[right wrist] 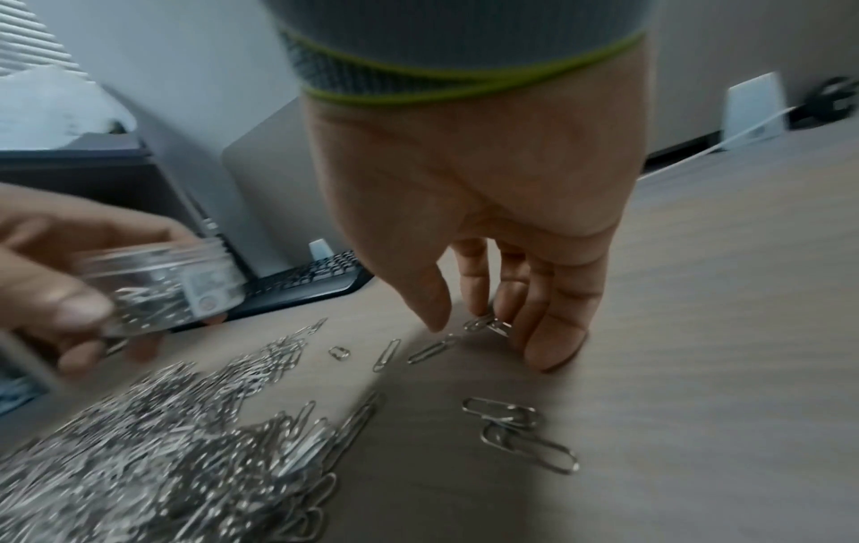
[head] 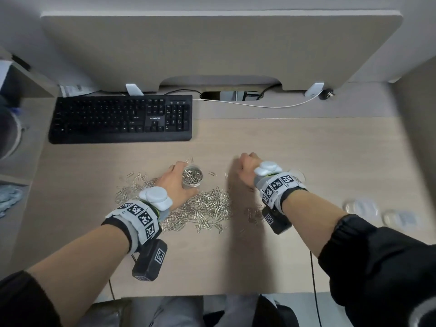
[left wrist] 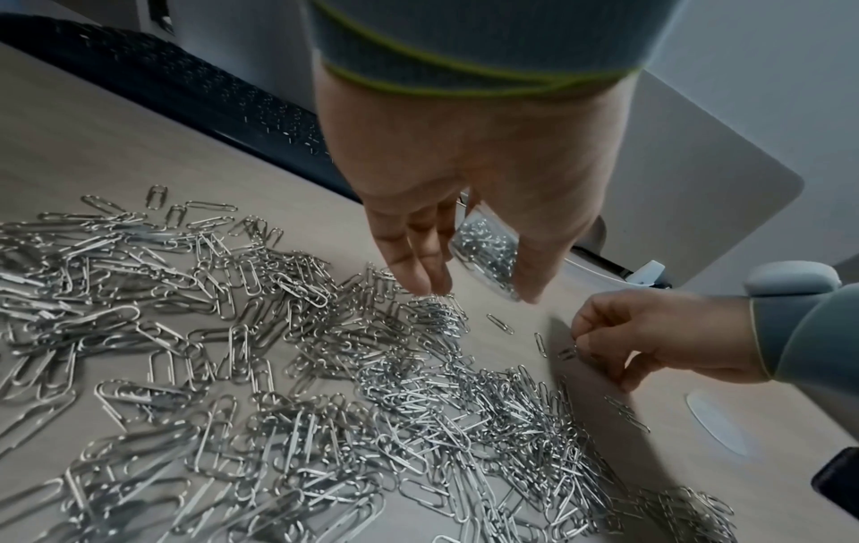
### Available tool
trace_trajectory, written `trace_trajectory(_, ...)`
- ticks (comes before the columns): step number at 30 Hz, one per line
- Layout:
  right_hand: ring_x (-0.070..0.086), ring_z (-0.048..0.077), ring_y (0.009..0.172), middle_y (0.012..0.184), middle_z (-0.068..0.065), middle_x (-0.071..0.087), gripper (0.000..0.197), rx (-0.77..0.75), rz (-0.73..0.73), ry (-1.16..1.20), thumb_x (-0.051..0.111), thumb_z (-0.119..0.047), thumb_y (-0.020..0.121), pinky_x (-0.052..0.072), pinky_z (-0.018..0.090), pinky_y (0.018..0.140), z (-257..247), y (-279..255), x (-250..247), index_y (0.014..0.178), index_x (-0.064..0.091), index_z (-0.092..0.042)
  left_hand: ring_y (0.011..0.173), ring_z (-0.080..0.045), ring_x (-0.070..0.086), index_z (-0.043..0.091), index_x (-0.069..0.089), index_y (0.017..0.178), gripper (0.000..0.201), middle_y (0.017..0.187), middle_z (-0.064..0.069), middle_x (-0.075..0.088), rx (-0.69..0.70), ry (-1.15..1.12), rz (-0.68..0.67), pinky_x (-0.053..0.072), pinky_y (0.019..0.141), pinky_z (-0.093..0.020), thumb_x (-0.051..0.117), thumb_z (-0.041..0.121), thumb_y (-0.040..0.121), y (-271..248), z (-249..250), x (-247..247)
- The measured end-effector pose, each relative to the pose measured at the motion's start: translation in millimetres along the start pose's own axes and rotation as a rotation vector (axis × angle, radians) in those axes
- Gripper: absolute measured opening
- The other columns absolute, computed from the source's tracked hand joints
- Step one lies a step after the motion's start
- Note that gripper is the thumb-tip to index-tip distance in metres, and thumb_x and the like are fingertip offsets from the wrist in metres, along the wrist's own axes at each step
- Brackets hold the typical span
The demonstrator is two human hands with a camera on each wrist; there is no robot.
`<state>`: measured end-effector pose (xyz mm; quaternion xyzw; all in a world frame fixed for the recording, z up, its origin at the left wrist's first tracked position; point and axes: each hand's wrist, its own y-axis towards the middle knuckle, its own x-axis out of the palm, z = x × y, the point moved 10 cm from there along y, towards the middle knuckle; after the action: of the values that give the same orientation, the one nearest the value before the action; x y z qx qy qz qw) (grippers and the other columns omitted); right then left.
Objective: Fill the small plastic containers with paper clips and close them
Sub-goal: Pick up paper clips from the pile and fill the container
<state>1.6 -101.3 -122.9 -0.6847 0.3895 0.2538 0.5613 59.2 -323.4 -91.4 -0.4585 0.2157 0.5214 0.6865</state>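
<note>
Hands number two. The left hand (head: 174, 182) has its grip wrapped around one clear round container (head: 192, 177), thumb on the near wall and fingers on the far wall; the container is open-topped, nearly full of paper clips, and held just above the surface (head: 306, 149) at the far edge of the clip pile. A small white label on its wall shows in the right wrist view (right wrist: 207, 284), its print too blurred to read. The right hand (head: 245, 172) is to the right of the container, fingertips down on the surface, its grip pinched on a few loose clips (right wrist: 485, 323); about four single clips lie just beside it.

One large heap of silver paper clips (head: 207, 208) spreads on the surface under and in front of the left wrist, too many to count. Two clear round lids (head: 361, 206) lie flat at the right, blurred.

One black keyboard (head: 122, 116) sits at the back left, marked "LONGAN" as far as it reads. One white cable (head: 259, 105) runs behind it.
</note>
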Motion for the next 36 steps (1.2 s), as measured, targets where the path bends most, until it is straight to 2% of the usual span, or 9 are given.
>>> trace_trajectory(2,0.06,0.031,0.106,0.124,0.011,0.055,0.032,-0.079,-0.041,-0.108,0.053,-0.018,0.095,0.043,0.034,0.073,-12,-2,8,0.124,0.05,-0.006,0.077,-0.017,0.062,0.022,0.044,0.13,0.07,0.11,0.0,0.057,-0.02,0.01,0.0,0.055,0.073,-0.038,0.08,0.041,0.074,1,0,1)
trace_trajectory(5,0.058,0.031,0.108,0.123,0.014,0.056,0.031,-0.216,-0.096,-0.112,0.054,-0.017,0.094,0.047,0.037,0.083,-19,-9,25,0.123,0.054,-0.006,0.075,-0.014,0.062,0.021,0.043,0.131,0.07,0.108,-0.001,0.058,-0.059,-0.003,0.001,0.051,0.066,-0.032,0.081,0.039,0.074,0,2,3)
trace_trajectory(8,0.064,0.026,0.095,0.11,0.01,0.064,0.022,-0.256,-0.127,-0.133,0.053,-0.015,0.094,0.048,0.03,0.072,-13,-19,31,0.11,0.062,-0.004,0.074,-0.014,0.062,0.019,0.043,0.131,0.071,0.107,-0.002,0.058,-0.067,-0.03,0.012,0.051,0.063,-0.029,0.081,0.038,0.074,-3,9,4)
trace_trajectory(13,0.054,0.02,0.082,0.102,0.01,0.066,0.023,-0.078,-0.037,0.099,0.051,-0.022,0.095,0.043,0.03,0.072,33,-20,4,0.104,0.066,-0.008,0.084,-0.019,0.06,0.015,0.042,0.132,0.074,0.109,-0.004,0.058,-0.013,0.018,0.007,0.046,0.068,-0.03,0.08,0.04,0.074,-5,17,8)
trace_trajectory(20,0.06,0.034,0.111,0.121,0.016,0.063,0.036,0.187,-0.069,0.154,0.057,-0.031,0.092,0.044,0.034,0.082,88,-59,40,0.12,0.062,-0.009,0.076,-0.011,0.06,0.023,0.043,0.133,0.07,0.113,-0.001,0.059,0.14,0.062,-0.058,0.049,0.071,-0.031,0.078,0.043,0.076,-12,19,15)
trace_trajectory(23,0.061,0.034,0.107,0.118,0.015,0.064,0.036,0.221,-0.037,0.194,0.057,-0.034,0.09,0.047,0.038,0.083,66,-75,60,0.117,0.063,-0.01,0.071,-0.006,0.061,0.026,0.041,0.137,0.075,0.119,0.0,0.058,0.179,0.026,-0.089,0.049,0.069,-0.028,0.08,0.041,0.075,-23,6,13)
trace_trajectory(29,0.062,0.027,0.093,0.105,0.004,0.063,0.041,0.119,-0.009,0.125,0.053,-0.048,0.093,0.052,0.035,0.081,-8,-87,77,0.115,0.053,-0.014,0.076,-0.011,0.063,0.026,0.04,0.136,0.076,0.118,-0.003,0.057,0.191,0.027,-0.108,0.054,0.084,-0.04,0.081,0.041,0.073,-43,-25,8)
trace_trajectory(33,0.061,0.034,0.1,0.118,0.011,0.054,0.068,0.135,0.013,-0.026,0.058,-0.067,0.08,0.053,0.047,0.083,-23,-88,75,0.122,0.041,-0.017,0.074,-0.012,0.064,0.026,0.038,0.139,0.08,0.119,-0.002,0.058,0.165,0.039,-0.08,0.055,0.082,-0.04,0.081,0.042,0.073,-50,-44,3)
trace_trajectory(36,0.059,0.035,0.106,0.128,0.011,0.044,0.083,0.12,-0.009,-0.111,0.063,-0.074,0.07,0.049,0.042,0.077,-29,-94,76,0.128,0.039,-0.02,0.08,-0.019,0.063,0.025,0.04,0.135,0.076,0.112,-0.004,0.061,0.14,0.064,-0.076,0.053,0.077,-0.035,0.08,0.045,0.073,-50,-51,3)
